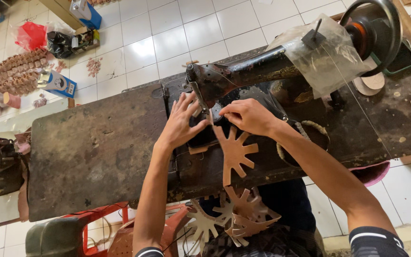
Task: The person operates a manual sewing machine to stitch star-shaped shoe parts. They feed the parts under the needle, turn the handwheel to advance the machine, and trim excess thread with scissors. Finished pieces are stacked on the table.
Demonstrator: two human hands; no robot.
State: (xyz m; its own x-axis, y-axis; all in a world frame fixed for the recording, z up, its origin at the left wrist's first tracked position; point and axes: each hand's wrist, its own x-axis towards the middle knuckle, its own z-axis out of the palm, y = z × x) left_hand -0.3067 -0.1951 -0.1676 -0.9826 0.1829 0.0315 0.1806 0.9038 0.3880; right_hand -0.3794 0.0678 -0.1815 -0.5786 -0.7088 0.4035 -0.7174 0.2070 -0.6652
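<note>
- The left hand (pixel 182 121) lay flat with fingers spread, pressing on the dark piece under the sewing machine (pixel 243 74) head, near the middle of the desk (pixel 96 152).
- The right hand (pixel 248 115) was pinched shut on the top of a tan leather cutout (pixel 234 153), just beside the needle (pixel 209 114).
- The two hands were close together, a narrow gap between them at the needle.
- The cutout, a strip with finger-like prongs, ran from the needle down over the near edge of the desk.
- More cutouts (pixel 236 216) of the same shape hung below that edge, over the person's lap.
- Clear plastic (pixel 322 54) was wrapped over the machine's arm, next to the handwheel (pixel 372 24) at the desk's right end.
- The desk top was dark, worn and stained, bare on its left half.
- On the tiled floor (pixel 167 38) beyond the far left corner lay rows of brown pieces (pixel 13 71), a blue box (pixel 58 83) and a red bag (pixel 32 35).
- A red stool (pixel 134 235) stood under the near edge.
</note>
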